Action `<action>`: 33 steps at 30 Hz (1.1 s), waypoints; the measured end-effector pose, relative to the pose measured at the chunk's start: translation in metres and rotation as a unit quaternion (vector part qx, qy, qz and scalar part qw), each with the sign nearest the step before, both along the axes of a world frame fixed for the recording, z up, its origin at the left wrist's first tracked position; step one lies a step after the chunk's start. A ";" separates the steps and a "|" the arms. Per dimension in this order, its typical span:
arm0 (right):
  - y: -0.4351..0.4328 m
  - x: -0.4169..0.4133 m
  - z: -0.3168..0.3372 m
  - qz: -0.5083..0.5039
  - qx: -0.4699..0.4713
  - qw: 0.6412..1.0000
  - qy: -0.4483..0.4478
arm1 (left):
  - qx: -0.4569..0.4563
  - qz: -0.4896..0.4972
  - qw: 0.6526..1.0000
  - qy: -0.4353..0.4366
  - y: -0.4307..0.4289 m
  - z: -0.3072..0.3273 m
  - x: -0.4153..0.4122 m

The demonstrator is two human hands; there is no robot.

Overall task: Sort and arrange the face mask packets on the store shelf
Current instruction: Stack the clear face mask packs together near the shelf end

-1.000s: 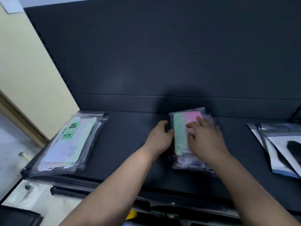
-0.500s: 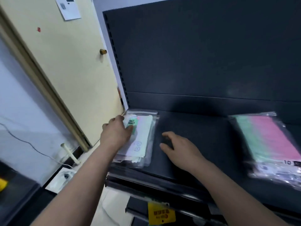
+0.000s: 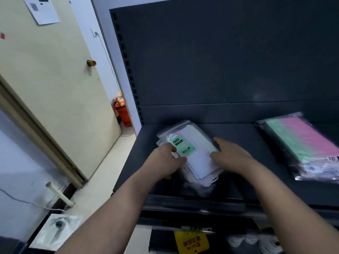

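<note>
White stack (image 3: 197,158) of mask packets: left part of shelf (image 3: 238,131), askew, slid in from the left edge where it lay half a second ago. Left hand (image 3: 165,160): fingers curled round its left side, thumb on top. Right hand (image 3: 233,156): off the bare shelf, fingers now spread on its right edge. Pink-green stack (image 3: 302,143): right, well apart. Judgement — this pile is being squared up next.

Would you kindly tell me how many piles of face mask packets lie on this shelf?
2. The white pile sits between the left hand and right hand; the pink-and-green pile lies to its right. Others may be hidden beyond the frame's edge.
</note>
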State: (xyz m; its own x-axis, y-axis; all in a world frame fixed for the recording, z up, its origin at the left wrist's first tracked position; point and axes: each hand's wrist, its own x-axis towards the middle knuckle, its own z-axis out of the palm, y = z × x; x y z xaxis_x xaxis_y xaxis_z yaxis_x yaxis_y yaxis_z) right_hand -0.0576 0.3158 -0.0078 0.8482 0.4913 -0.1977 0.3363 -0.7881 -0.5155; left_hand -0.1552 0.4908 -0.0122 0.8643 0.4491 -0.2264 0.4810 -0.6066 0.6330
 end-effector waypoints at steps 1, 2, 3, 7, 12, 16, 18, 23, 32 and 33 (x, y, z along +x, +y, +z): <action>0.001 -0.002 0.001 -0.011 -0.008 1.000 -0.018 | 0.021 -0.004 1.000 -0.006 0.004 0.002 0.002; 0.004 -0.006 0.002 -0.020 -0.013 0.999 -0.042 | 0.054 -0.003 0.998 -0.015 0.008 0.005 0.002; 0.007 -0.010 0.002 -0.026 -0.019 0.997 -0.070 | 0.088 0.001 0.996 -0.023 0.014 0.006 0.001; 0.014 -0.024 -0.007 0.000 -0.048 0.993 -0.106 | 0.121 -0.024 0.992 -0.038 0.023 -0.002 -0.003; 0.002 -0.010 -0.001 -0.047 -0.077 0.992 -0.092 | 0.019 -0.078 0.994 -0.072 0.004 -0.016 -0.005; -0.005 0.000 0.005 -0.053 -0.082 0.989 -0.108 | 0.042 -0.032 0.992 -0.114 0.007 -0.013 -0.003; -0.007 0.000 0.005 -0.026 -0.060 0.992 -0.111 | 0.074 -0.002 0.989 -0.130 0.012 -0.008 -0.003; -0.005 -0.004 -0.003 0.084 -0.039 0.992 -0.084 | 0.203 -0.128 0.965 -0.104 0.018 0.012 0.004; 0.002 0.001 -0.002 -0.028 -0.014 0.995 -0.098 | 0.196 -0.230 0.953 0.024 0.026 -0.003 0.024; 0.003 0.000 -0.002 -0.023 -0.022 0.995 -0.094 | 0.210 -0.240 0.947 0.040 0.025 -0.001 0.025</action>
